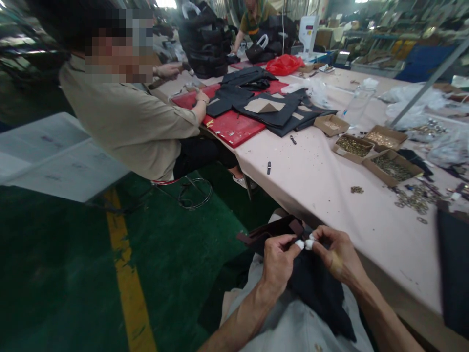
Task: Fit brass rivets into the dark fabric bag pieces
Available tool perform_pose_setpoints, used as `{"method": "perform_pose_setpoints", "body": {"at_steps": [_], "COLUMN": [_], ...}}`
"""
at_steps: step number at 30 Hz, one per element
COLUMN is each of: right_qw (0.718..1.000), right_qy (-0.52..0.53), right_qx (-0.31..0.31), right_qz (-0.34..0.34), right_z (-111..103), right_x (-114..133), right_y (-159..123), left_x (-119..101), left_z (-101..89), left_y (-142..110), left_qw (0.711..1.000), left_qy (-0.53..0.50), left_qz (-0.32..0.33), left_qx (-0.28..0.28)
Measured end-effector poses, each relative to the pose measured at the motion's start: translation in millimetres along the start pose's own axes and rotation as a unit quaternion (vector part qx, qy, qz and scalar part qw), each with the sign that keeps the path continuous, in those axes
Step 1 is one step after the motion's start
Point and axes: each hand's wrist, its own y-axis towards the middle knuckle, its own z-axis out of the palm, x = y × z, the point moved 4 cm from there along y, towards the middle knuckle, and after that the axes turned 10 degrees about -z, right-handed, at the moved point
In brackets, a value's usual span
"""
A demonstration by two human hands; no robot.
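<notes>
My left hand (277, 259) and my right hand (335, 254) meet in my lap, below the table's front edge. Both pinch a dark fabric piece (315, 288) that drapes over my legs, with a dark brown strap (273, 229) at its top. White tape wraps the fingertips of both hands where they press together. Whatever small part sits between the fingertips is hidden.
A pale table (330, 186) runs to the right, with cardboard boxes of metal rings (392, 166), loose rings (415, 198) and a clear bottle (357, 102). A seated co-worker (128, 117) handles dark fabric on a red mat (234, 127). Another person (252, 19) stands far back. The floor is green with a yellow line (126, 274).
</notes>
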Motion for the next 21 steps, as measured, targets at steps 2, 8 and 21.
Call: {"method": "perform_pose_setpoints", "body": {"at_steps": [2,8,21], "right_qw": [1.000,0.989,0.950], "right_qy": [0.021,0.068,0.154], "right_qx": [-0.015,-0.108,-0.152], "right_qz": [0.017,0.070,0.227], "right_z": [1,-24,-22], "right_x": [-7,-30,-115], "right_y": [-1,-10,-119], "left_x": [4,12,3], "left_z": [1.2,-0.6,-72.3], "left_y": [2,4,17], "left_qw": [1.000,0.986,0.896], "left_qy": [-0.019,-0.151,-0.414], "left_qz": [-0.012,-0.064,-0.093], "left_qx": [0.007,0.032,0.133]}}
